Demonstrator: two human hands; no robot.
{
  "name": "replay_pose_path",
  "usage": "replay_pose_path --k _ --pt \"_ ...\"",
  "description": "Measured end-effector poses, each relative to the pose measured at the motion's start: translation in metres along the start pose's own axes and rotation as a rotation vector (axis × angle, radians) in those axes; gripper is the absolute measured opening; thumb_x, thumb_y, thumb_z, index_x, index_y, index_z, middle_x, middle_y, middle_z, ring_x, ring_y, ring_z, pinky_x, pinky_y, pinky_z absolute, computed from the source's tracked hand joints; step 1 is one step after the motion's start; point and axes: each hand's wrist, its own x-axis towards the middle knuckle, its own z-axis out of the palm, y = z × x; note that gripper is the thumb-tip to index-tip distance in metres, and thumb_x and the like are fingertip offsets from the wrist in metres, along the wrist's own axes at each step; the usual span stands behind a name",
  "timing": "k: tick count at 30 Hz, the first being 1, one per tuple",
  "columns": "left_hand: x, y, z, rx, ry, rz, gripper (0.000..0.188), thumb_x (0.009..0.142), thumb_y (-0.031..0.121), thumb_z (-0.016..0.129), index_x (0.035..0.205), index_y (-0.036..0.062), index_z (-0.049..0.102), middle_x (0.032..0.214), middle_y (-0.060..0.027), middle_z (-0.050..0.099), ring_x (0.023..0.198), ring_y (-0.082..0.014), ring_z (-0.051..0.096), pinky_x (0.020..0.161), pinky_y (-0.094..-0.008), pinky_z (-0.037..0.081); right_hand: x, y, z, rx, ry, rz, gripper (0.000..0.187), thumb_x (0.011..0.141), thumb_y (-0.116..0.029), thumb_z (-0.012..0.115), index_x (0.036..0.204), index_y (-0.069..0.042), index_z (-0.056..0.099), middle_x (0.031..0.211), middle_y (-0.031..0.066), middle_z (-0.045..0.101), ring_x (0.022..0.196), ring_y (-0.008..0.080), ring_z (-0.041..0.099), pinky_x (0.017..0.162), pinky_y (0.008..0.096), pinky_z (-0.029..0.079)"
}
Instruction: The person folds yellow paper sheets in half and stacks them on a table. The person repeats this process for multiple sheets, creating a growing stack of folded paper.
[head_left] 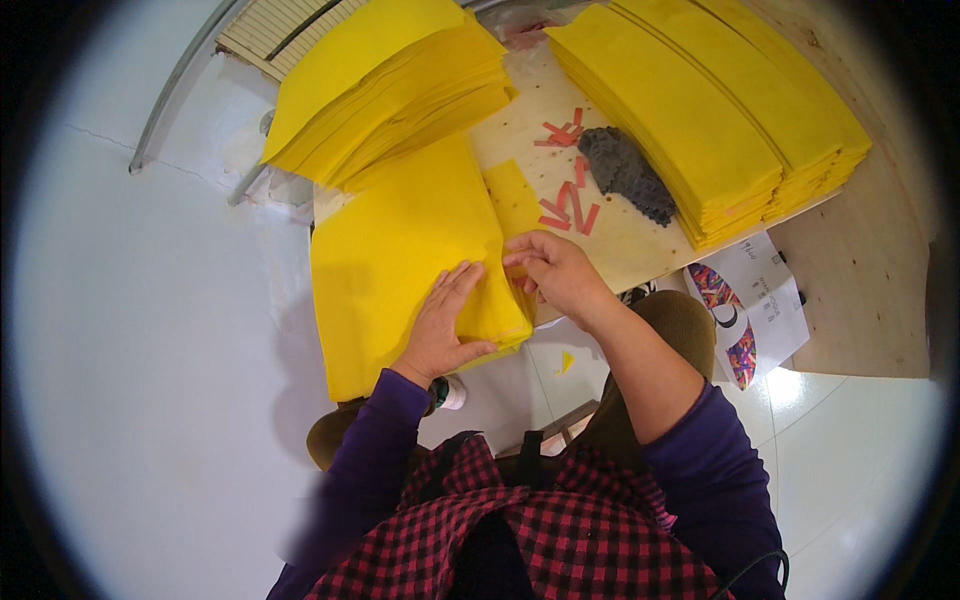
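Note:
My left hand (445, 325) lies flat, fingers apart, on a stack of yellow sheets (400, 250) that hangs over the near edge of the wooden table (860, 270). My right hand (555, 270) pinches the right edge of the top yellow sheet near its folded corner. A narrow yellow strip (513, 195) lies just beyond my right hand.
A tall pile of yellow sheets (390, 85) sits at the back left, and long stacked yellow bundles (700, 110) at the back right. Red paper strips (570, 205) and a dark grey sponge-like lump (625, 170) lie between. A printed paper (755, 300) hangs off the edge.

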Motion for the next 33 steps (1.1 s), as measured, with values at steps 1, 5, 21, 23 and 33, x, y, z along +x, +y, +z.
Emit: replay_pose_path --k 1,5,21,23,33 --pt "0.0 0.0 0.0 0.005 -0.003 -0.008 0.098 0.073 0.065 0.064 0.143 0.0039 0.034 0.142 -0.0199 0.042 0.135 -0.036 0.035 0.114 -0.0454 0.022 0.0 0.0 0.0 -0.002 0.0 -0.007 0.028 0.095 -0.008 0.045 0.12 -0.004 0.054 0.106 0.0039 0.065 0.069 0.0083 0.052 0.06 0.0232 0.046" --pt "0.0 0.001 0.001 0.015 -0.01 -0.031 0.1 0.074 0.07 0.06 0.144 0.0039 0.032 0.143 -0.0201 0.041 0.135 -0.0371 0.035 0.115 -0.0449 0.022 0.002 0.0 0.002 0.025 -0.011 -0.021 0.028 0.094 -0.007 0.046 0.12 -0.003 0.055 0.107 0.0031 0.065 0.069 0.0083 0.052 0.06 0.023 0.046" --pt "0.0 0.002 0.002 0.04 0.009 -0.034 0.083 0.081 0.051 0.063 0.143 0.0031 0.035 0.141 -0.0218 0.042 0.134 -0.0361 0.037 0.114 -0.0451 0.023 0.0 -0.007 0.001 0.061 -0.084 -0.018 0.031 0.093 -0.005 0.046 0.122 -0.003 0.054 0.112 0.0025 0.065 0.065 0.0062 0.053 0.057 0.0216 0.046" --pt "0.0 0.002 0.002 0.043 0.014 -0.03 0.081 0.082 0.05 0.062 0.142 0.0028 0.035 0.141 -0.0214 0.043 0.134 -0.0358 0.037 0.114 -0.045 0.023 -0.001 -0.007 0.001 0.065 -0.094 -0.015 0.031 0.093 -0.005 0.046 0.122 -0.003 0.054 0.112 0.0022 0.065 0.065 0.0061 0.053 0.057 0.0216 0.045" --pt "0.0 0.001 0.0 0.001 0.006 -0.022 0.069 0.087 0.042 0.053 0.142 0.0028 0.037 0.142 -0.0188 0.043 0.135 -0.0342 0.037 0.114 -0.0446 0.022 -0.007 -0.006 -0.01 0.038 -0.011 0.005 0.028 0.093 -0.008 0.048 0.119 -0.002 0.057 0.103 0.0043 0.066 0.063 0.008 0.053 0.056 0.0231 0.047"
